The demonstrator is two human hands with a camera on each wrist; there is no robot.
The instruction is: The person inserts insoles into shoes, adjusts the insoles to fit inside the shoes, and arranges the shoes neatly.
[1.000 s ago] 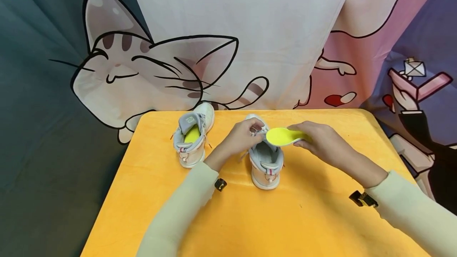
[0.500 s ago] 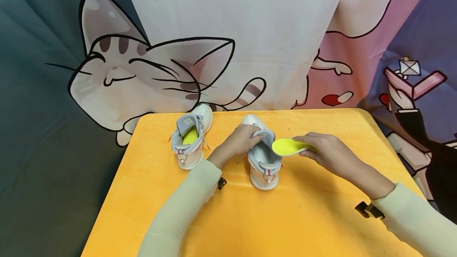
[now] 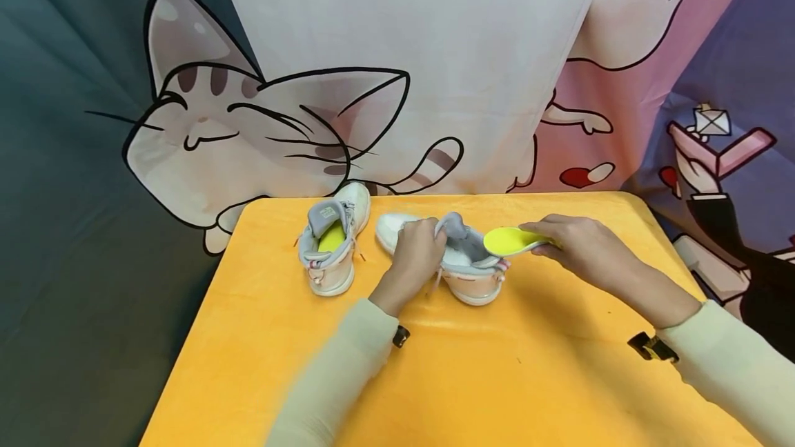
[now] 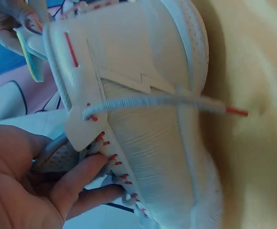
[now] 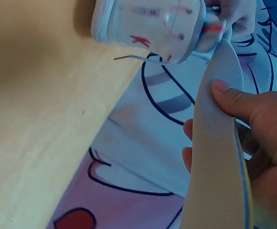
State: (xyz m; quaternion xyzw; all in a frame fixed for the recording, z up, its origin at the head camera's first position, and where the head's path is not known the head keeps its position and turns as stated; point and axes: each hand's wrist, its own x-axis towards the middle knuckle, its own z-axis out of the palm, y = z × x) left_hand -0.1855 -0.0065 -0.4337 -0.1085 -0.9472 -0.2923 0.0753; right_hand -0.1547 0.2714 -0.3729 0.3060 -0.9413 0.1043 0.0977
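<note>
A pale sneaker with a grey lining (image 3: 475, 288) stands on the table, turned with its toe to the left and its heel to the right. My left hand (image 3: 416, 250) grips its raised tongue from the toe side; in the left wrist view, fingers and thumb curl round the tongue (image 4: 57, 160) by the laces. My right hand (image 3: 580, 247) pinches one end of a yellow-topped insole (image 3: 506, 241), whose rounded other end hovers at the shoe's opening. The insole's pale ribbed underside shows in the right wrist view. Whether it touches the collar, I cannot tell.
To the left, a matching sneaker (image 3: 329, 278) points away, a yellow insole (image 3: 332, 236) inside it. Both shoes stand near the back of the yellow-covered table (image 3: 459, 385). A printed cloth with a cartoon cat (image 3: 205, 150) hangs behind the back edge.
My left hand has taken hold of the tongue, lifted it, and turned the sneaker so its toe swings left. My right hand has moved right with the insole, dipping and then rising.
</note>
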